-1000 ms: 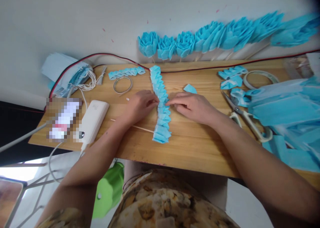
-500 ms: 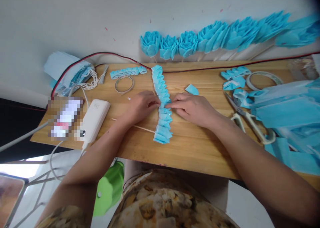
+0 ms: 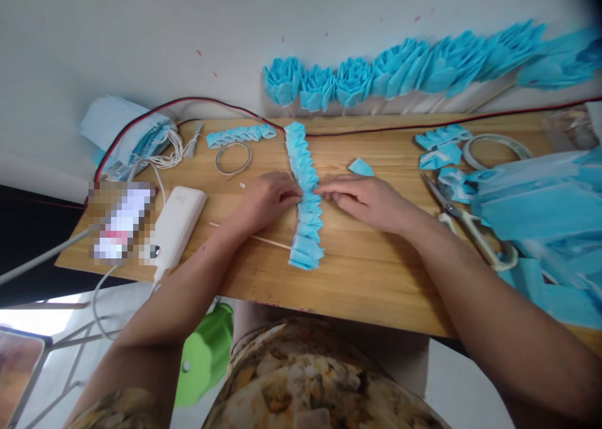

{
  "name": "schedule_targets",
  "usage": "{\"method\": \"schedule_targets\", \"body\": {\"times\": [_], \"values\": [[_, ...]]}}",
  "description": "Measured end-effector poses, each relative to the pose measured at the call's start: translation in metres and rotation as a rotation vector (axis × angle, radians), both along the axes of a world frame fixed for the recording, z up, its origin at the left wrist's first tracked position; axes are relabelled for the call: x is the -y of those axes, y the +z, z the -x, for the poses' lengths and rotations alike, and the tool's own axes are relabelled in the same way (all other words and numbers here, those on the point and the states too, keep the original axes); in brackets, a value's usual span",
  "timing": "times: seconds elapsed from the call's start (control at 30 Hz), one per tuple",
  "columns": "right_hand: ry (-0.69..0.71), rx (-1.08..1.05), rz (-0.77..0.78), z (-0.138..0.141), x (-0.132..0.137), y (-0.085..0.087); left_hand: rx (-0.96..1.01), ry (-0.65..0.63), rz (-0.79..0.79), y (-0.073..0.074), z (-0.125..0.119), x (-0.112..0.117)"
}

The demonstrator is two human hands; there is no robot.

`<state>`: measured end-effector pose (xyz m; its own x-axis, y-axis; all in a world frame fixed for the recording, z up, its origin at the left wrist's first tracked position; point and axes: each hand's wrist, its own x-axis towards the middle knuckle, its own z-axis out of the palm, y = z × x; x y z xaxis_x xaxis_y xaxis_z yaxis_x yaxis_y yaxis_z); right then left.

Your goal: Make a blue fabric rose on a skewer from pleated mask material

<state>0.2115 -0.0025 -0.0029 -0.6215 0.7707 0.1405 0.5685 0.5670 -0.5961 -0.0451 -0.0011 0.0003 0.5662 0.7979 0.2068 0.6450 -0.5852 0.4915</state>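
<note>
A pleated light-blue fabric strip [image 3: 309, 228] lies lengthwise across the middle of the table, its folds overlapping. At its left edge, the bent fingers and thumb of my left hand [image 3: 270, 198] are closed on the border. My right hand [image 3: 364, 198] is on the opposite side, its index finger stretched out to the strip's right edge and the other fingers loosely bent. A thin wooden stick [image 3: 270, 242] runs beneath my left wrist toward the strip's lower end. Beyond my right hand is a small blue petal-shaped piece [image 3: 360, 167].
Blue fabric flowers [image 3: 353, 83] on sticks lean along the wall. Scissors [image 3: 470, 219] and blue sheets [image 3: 527, 197] lie at right, near a tape roll [image 3: 475, 159]. At left are another tape roll [image 3: 217, 159], a shorter pleated strip [image 3: 239, 137], a white power bank [image 3: 181, 219] and a phone [image 3: 125, 219].
My right fingertips have shifted slightly up and back from the strip's middle to its right edge. My left hand and the strip stay in nearly the same place.
</note>
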Motion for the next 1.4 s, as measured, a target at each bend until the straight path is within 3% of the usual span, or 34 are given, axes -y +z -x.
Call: {"method": "schedule_targets", "body": {"times": [0.27, 0.4, 0.5, 0.57, 0.7, 0.83, 1.13, 1.4], "values": [[0.004, 0.125, -0.102, 0.006, 0.005, 0.000, 0.023, -0.014, -0.012, -0.002, 0.003, -0.003], [-0.028, 0.177, -0.131, 0.010, 0.009, 0.003, 0.129, 0.064, -0.096, 0.020, 0.013, 0.004], [-0.016, 0.177, -0.136, 0.009, 0.010, 0.003, 0.171, 0.124, -0.158, 0.040, 0.024, 0.026], [-0.002, 0.170, -0.143, 0.007, 0.009, 0.002, 0.150, 0.088, -0.159, 0.046, 0.031, 0.043], [0.013, 0.183, -0.167, 0.007, 0.008, 0.001, 0.040, 0.029, -0.127, 0.036, 0.044, 0.069], [0.011, 0.177, -0.139, 0.007, 0.007, 0.000, -0.005, 0.024, -0.108, 0.020, 0.053, 0.080], [0.007, 0.137, -0.083, 0.008, 0.003, -0.001, 0.045, 0.052, -0.030, 0.001, 0.056, 0.078], [0.006, 0.142, -0.085, 0.009, 0.006, 0.003, 0.035, 0.059, -0.033, 0.003, 0.054, 0.076]]}}
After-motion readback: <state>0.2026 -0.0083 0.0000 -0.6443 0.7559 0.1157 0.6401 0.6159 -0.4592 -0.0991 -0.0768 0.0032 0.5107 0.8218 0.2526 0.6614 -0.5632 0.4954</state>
